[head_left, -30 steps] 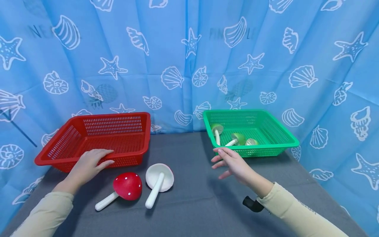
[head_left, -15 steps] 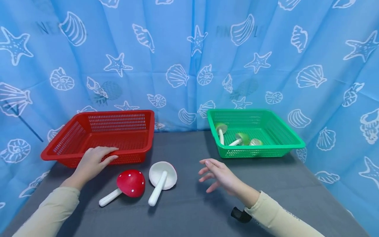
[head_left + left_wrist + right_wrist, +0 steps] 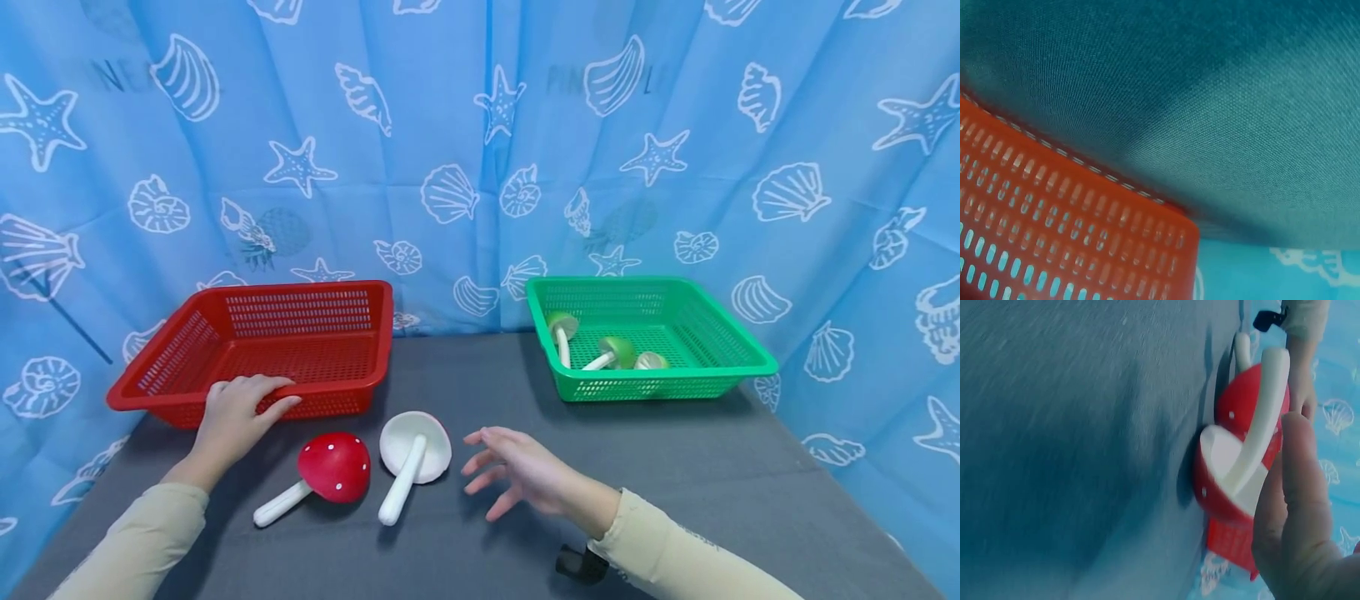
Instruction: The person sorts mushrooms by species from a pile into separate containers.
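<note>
My left hand (image 3: pixel 238 417) grips the front rim of the red basket (image 3: pixel 378 333), fingers over the rim and thumb on the outer side. The left wrist view shows the slotted wall of the red basket (image 3: pixel 1072 212), but no hand. Beside it on the cloth lies a toy mushroom with a white-dotted red cap (image 3: pixel 335 468). A second red toy mushroom (image 3: pixel 411 458) has its white underside and stem facing up. To the right of this one, my right hand (image 3: pixel 525 473) hovers with spread, relaxed fingers, holding nothing. In the right wrist view, its fingers (image 3: pixel 1304 481) appear close to the upturned mushroom (image 3: pixel 1229 481).
A green basket (image 3: pixel 660 385) at the back right holds several green-capped toy mushrooms (image 3: pixel 617 350). Grey cloth (image 3: pixel 465 550) covers the table. A blue curtain (image 3: pixel 465 125) printed with shells hangs behind. A black device (image 3: pixel 581 564) sits at my right wrist.
My right hand has moved left and nearer, from the green basket's front edge toward the upturned red mushroom. My left hand stays at the red basket's rim. The view has shifted slightly.
</note>
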Demonstrator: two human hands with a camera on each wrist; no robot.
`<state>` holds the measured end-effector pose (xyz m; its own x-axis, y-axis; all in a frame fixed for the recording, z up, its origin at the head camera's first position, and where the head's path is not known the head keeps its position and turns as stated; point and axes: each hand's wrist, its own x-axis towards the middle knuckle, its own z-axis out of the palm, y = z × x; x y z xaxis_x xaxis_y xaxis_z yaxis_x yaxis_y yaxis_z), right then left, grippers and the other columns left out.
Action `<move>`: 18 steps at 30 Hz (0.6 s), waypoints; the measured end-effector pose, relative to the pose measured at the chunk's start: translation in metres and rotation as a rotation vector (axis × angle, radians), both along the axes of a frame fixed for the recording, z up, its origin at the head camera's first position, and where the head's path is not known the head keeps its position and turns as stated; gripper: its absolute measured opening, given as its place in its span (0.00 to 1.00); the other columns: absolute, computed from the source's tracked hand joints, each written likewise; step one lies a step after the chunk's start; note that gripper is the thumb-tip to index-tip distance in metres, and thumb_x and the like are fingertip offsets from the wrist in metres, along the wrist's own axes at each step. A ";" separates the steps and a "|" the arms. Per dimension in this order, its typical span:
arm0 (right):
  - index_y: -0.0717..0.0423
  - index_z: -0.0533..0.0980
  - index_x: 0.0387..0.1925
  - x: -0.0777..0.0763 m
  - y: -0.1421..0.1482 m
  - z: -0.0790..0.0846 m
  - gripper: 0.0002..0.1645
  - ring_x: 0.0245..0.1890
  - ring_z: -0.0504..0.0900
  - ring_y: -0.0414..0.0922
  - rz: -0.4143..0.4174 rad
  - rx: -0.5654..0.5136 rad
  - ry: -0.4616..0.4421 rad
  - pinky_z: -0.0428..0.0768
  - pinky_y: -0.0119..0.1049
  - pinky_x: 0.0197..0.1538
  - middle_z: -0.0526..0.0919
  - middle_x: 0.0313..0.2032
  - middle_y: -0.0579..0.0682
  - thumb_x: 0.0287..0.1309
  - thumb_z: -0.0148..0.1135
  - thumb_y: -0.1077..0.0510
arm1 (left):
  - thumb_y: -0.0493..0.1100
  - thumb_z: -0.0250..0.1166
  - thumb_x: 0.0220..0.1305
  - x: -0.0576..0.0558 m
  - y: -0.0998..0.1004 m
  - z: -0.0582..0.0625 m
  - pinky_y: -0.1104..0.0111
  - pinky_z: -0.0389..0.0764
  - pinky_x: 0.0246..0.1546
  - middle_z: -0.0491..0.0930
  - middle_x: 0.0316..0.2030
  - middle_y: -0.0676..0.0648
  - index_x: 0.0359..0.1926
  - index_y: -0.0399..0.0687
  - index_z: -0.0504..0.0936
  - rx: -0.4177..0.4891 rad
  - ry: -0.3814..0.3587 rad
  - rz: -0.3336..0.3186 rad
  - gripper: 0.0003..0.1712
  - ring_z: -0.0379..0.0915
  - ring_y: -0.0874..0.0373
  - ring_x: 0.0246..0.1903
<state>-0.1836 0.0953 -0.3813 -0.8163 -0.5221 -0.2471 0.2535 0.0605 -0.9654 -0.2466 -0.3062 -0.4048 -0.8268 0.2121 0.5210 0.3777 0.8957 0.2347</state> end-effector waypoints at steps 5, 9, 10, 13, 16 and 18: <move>0.68 0.64 0.63 0.003 -0.016 -0.004 0.32 0.38 0.83 0.47 0.048 0.024 -0.067 0.83 0.41 0.27 0.81 0.40 0.55 0.75 0.40 0.44 | 0.47 0.74 0.51 0.001 0.003 0.004 0.45 0.66 0.43 0.82 0.43 0.37 0.51 0.40 0.81 0.001 -0.015 0.002 0.27 0.75 0.39 0.42; 0.69 0.65 0.60 0.006 -0.028 -0.010 0.31 0.36 0.84 0.47 0.051 0.051 -0.100 0.83 0.41 0.25 0.82 0.38 0.56 0.75 0.42 0.46 | 0.48 0.74 0.52 -0.001 0.004 0.004 0.45 0.66 0.43 0.82 0.44 0.37 0.51 0.39 0.81 0.000 -0.030 -0.007 0.27 0.75 0.39 0.42; 0.69 0.66 0.60 0.006 -0.031 -0.011 0.30 0.35 0.84 0.47 0.047 0.058 -0.112 0.83 0.42 0.25 0.82 0.38 0.57 0.74 0.42 0.46 | 0.48 0.74 0.53 -0.002 0.005 0.004 0.45 0.66 0.43 0.82 0.44 0.37 0.51 0.40 0.81 -0.003 -0.032 -0.008 0.27 0.75 0.39 0.42; 0.70 0.66 0.58 0.006 -0.042 -0.017 0.30 0.35 0.84 0.48 0.051 0.070 -0.167 0.84 0.46 0.27 0.83 0.38 0.58 0.73 0.44 0.46 | 0.48 0.74 0.53 -0.002 0.004 0.003 0.45 0.66 0.43 0.82 0.43 0.37 0.51 0.40 0.81 -0.008 -0.025 -0.002 0.27 0.75 0.40 0.42; 0.68 0.67 0.55 0.006 -0.055 -0.023 0.27 0.36 0.85 0.50 0.061 0.062 -0.234 0.84 0.51 0.32 0.83 0.36 0.59 0.72 0.47 0.47 | 0.48 0.74 0.51 -0.001 0.002 0.002 0.45 0.66 0.43 0.82 0.43 0.36 0.51 0.39 0.81 -0.013 -0.015 0.015 0.27 0.75 0.39 0.41; 0.66 0.67 0.53 0.005 -0.063 -0.027 0.24 0.37 0.86 0.53 0.060 0.040 -0.262 0.83 0.55 0.35 0.83 0.35 0.59 0.71 0.49 0.48 | 0.48 0.74 0.51 0.000 0.001 0.003 0.44 0.66 0.43 0.82 0.43 0.36 0.51 0.39 0.81 -0.012 -0.021 0.020 0.28 0.75 0.39 0.41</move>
<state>-0.1785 0.0318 -0.4082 -0.6896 -0.5537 -0.4669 0.4891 0.1194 -0.8640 -0.2461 -0.3051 -0.4022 -0.8416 0.2010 0.5013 0.3544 0.9059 0.2317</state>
